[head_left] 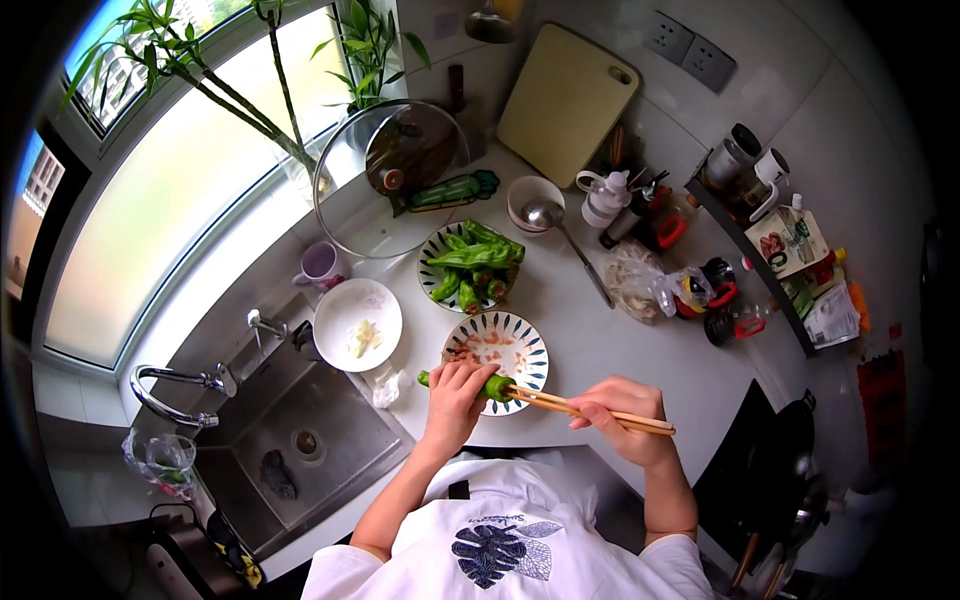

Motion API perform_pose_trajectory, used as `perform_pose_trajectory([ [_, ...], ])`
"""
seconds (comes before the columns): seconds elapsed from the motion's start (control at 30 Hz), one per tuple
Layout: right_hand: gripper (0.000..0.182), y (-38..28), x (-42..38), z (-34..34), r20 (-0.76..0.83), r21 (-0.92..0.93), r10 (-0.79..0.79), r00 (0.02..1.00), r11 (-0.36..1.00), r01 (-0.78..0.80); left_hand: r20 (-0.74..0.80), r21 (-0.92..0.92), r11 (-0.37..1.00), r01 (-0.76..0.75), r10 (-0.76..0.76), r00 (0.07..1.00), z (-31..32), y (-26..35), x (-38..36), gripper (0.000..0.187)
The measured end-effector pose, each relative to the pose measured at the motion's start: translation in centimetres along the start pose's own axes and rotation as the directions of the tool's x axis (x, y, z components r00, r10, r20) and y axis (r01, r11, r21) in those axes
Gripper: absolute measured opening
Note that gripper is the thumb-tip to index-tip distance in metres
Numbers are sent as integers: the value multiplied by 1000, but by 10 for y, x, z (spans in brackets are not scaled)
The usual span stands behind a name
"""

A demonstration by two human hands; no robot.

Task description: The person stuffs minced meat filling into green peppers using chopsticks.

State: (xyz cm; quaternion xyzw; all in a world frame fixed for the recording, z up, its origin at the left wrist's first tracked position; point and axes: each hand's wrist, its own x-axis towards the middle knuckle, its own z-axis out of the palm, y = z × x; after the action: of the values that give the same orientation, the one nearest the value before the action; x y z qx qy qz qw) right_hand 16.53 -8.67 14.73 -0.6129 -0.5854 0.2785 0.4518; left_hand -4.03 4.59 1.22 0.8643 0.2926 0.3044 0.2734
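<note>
My left hand (pixel 457 402) is closed around a green pepper (pixel 497 388) above a plate with dark leaf-shaped marks (pixel 530 345). Small bits of pinkish minced meat (pixel 490 347) lie on that plate. In my right hand (pixel 622 412) is a pair of wooden chopsticks (pixel 560 402), their tips at the open end of the pepper; how deep they reach inside is hidden. Just behind, a patterned plate (pixel 428 243) holds several whole green peppers (pixel 475 262). Left of it, a white plate (pixel 330 330) carries some pale chopped pieces (pixel 365 338), perhaps garlic.
A steel sink (pixel 350 470) with a faucet (pixel 170 385) is at left. Behind the plates stand a purple mug (pixel 320 264), a glass lid (pixel 345 215) and a bowl (pixel 530 195) with a ladle (pixel 575 245). Bottles (pixel 715 285) and a black stove (pixel 745 470) are on the right.
</note>
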Motion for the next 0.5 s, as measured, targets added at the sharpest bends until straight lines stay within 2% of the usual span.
perform_pose_trajectory([
  [0.13,18,8,9,8,74,61,-22,997,998,17,55,2,998,-63,63,997,-6,5,2,51],
  [0.2,19,16,11,11,102,120,56,993,990,-68,158,-54,995,-84,92,983,-7,5,2,59],
  [0.23,19,20,12,14,103,121,56,993,990,-68,158,-54,995,-83,91,983,-9,4,3,59],
  [0.3,22,31,13,18,129,254,182,975,944,-210,259,-197,979,-54,105,960,-12,3,4,65],
  [0.33,22,37,13,20,129,254,182,975,944,-210,297,-249,968,-24,100,950,-11,-1,3,76],
  [0.37,25,43,14,20,122,345,223,967,904,-252,296,-249,968,-24,100,950,-11,-2,3,76],
  [0.4,27,47,14,21,120,433,264,957,853,-290,306,-336,939,68,41,951,-12,-3,3,80],
  [0.43,27,47,13,23,125,433,262,957,853,-290,319,-417,895,160,-20,947,-13,-2,3,85],
  [0.5,32,48,10,29,133,389,248,960,878,-281,356,-425,888,177,-16,934,-17,1,5,87],
])
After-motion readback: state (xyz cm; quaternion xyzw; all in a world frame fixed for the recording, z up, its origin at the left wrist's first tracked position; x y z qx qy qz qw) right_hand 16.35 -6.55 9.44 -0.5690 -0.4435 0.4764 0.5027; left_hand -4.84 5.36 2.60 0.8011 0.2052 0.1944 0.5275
